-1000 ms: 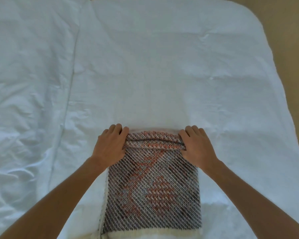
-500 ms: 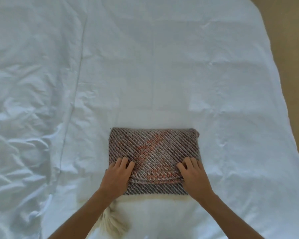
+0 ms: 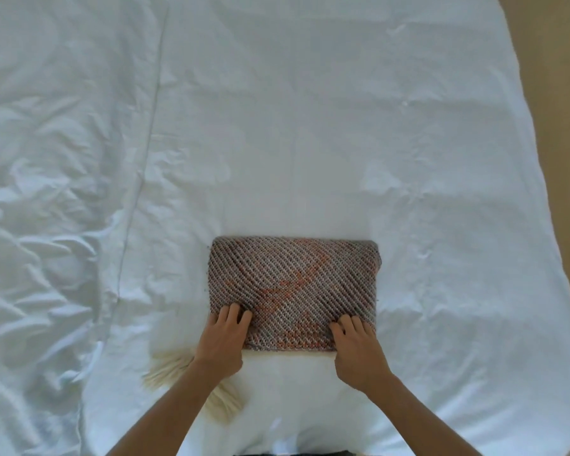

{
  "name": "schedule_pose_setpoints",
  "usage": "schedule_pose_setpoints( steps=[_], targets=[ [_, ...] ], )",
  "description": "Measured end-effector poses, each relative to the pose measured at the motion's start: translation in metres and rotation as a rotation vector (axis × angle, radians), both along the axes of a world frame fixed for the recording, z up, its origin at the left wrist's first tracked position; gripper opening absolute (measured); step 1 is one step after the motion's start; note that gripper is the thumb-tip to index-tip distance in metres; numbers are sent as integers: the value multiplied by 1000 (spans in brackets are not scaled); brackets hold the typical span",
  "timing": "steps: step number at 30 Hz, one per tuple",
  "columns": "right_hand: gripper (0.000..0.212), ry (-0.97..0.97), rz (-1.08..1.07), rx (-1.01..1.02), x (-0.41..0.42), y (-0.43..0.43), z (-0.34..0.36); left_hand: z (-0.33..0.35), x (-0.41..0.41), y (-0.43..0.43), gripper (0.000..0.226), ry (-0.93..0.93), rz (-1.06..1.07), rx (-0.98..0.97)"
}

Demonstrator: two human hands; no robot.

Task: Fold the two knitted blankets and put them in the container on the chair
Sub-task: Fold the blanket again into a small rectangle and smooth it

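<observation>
A knitted blanket (image 3: 293, 278) with grey diagonal stripes and an orange pattern lies folded into a compact rectangle on the white bed (image 3: 277, 126). My left hand (image 3: 222, 343) grips its near left corner, fingers curled over the top layer. At the near right corner my right hand (image 3: 359, 350) holds the edge the same way. Cream fringe tassels (image 3: 168, 370) stick out beside and under my left forearm. The second blanket, the container and the chair are out of view.
The white bedcover is wrinkled on the left, with a seam running down it. The bed's right edge curves along a tan floor (image 3: 556, 93). A dark strip shows at the bottom edge of the view.
Both hands carried the blanket's far edge toward me, folding the long shape in half. They now sit at the near edge, hardly moved over the last half second.
</observation>
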State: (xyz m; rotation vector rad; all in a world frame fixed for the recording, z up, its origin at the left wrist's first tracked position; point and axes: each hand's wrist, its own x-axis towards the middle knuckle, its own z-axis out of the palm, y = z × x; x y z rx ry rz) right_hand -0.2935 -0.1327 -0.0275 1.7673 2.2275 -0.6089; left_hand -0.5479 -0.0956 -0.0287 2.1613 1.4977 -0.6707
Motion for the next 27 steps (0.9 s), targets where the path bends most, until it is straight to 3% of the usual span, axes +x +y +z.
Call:
schedule_pose_setpoints(
  steps=[2, 5, 8, 12, 20, 27],
  targets=[
    [16, 92, -41, 5, -1, 9, 6, 5, 6, 5, 49, -4, 72, -11],
    [26, 258, -122, 261, -10, 38, 13, 14, 26, 23, 42, -199, 130, 238],
    [37, 235, -127, 407, -29, 74, 6, 12, 53, 49, 57, -285, 97, 386],
    [61, 78, -113, 205, -50, 104, -28, -29, 67, 76, 65, -126, 86, 288],
    [64, -6, -69, 65, -51, 112, -95, -93, 63, 86, 66, -96, 62, 223],
    [72, -20, -209, 216, 2, 98, -68, -67, 16, 81, 73, -163, 233, 368]
  ],
)
